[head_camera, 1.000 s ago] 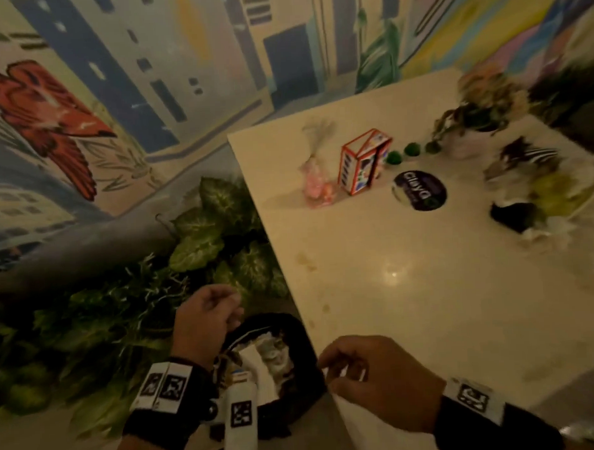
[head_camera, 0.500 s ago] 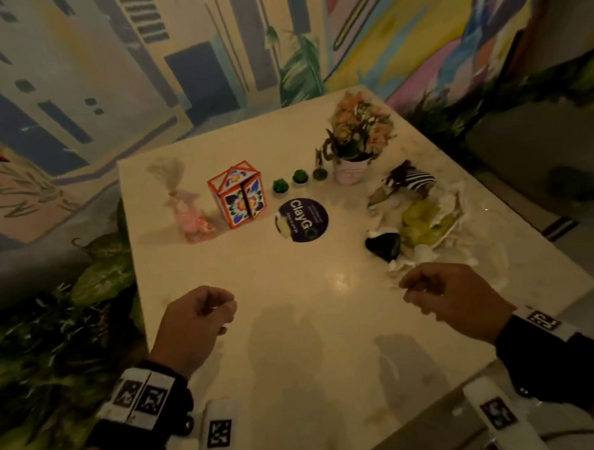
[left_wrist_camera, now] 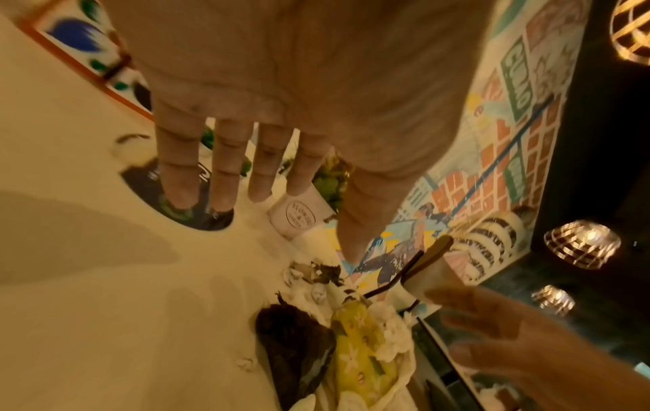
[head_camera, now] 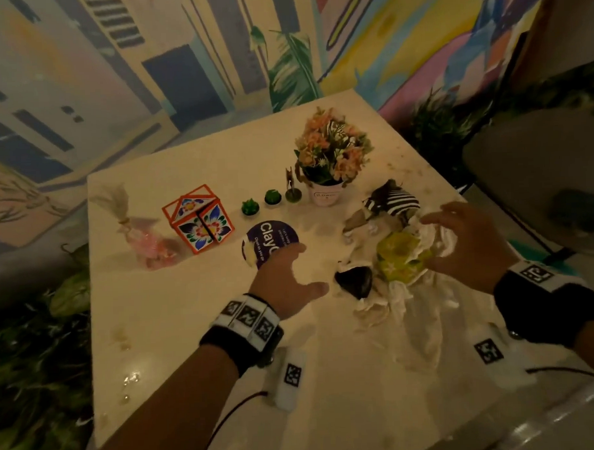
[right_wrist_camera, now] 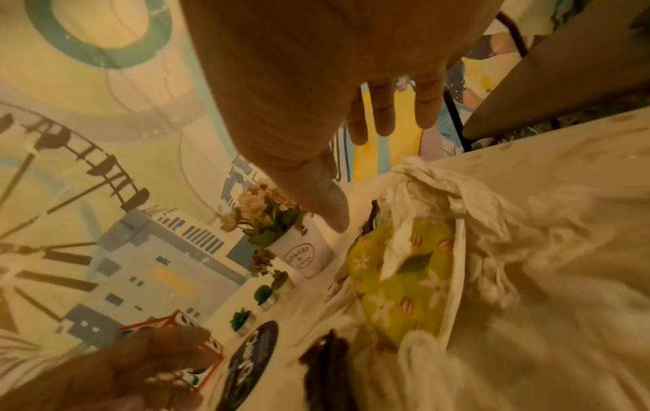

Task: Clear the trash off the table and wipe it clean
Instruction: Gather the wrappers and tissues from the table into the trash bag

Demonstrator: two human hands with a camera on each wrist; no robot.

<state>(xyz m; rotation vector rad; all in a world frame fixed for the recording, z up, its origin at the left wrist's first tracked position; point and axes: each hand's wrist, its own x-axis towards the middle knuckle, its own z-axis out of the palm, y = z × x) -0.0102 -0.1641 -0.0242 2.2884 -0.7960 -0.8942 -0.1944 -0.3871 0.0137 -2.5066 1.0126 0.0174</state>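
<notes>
A heap of trash lies on the right of the cream table (head_camera: pixel 191 329): a yellow-green flowered wrapper (head_camera: pixel 399 258), crumpled white napkins (head_camera: pixel 392 305), a black crumpled piece (head_camera: pixel 355 281) and a black-and-white striped wrapper (head_camera: pixel 390 201). My left hand (head_camera: pixel 310 268) hovers just left of the heap, fingers spread, holding nothing. My right hand (head_camera: pixel 434 240) is open over the heap's right side, thumb beside the yellow-green wrapper. The left wrist view shows straight left fingers (left_wrist_camera: pixel 225 178) above the table and the black piece (left_wrist_camera: pixel 295 342). In the right wrist view the wrapper (right_wrist_camera: pixel 397 280) and napkins (right_wrist_camera: pixel 527 250) lie under my spread right hand (right_wrist_camera: pixel 351 166).
Behind the heap stand a white flower pot (head_camera: pixel 326 193), small green plant ornaments (head_camera: pixel 250 207), an orange flowered box (head_camera: pixel 199 223), a pink wrapped packet (head_camera: pixel 148 240) and a round purple sticker (head_camera: pixel 265 236). Stains (head_camera: pixel 124 338) mark the left edge. A chair (head_camera: pixel 540 182) stands at the right.
The view has swung from the bin beside the table up to the tabletop. Both hands have uncurled and reached forward, the right one over the trash heap, the left one beside it.
</notes>
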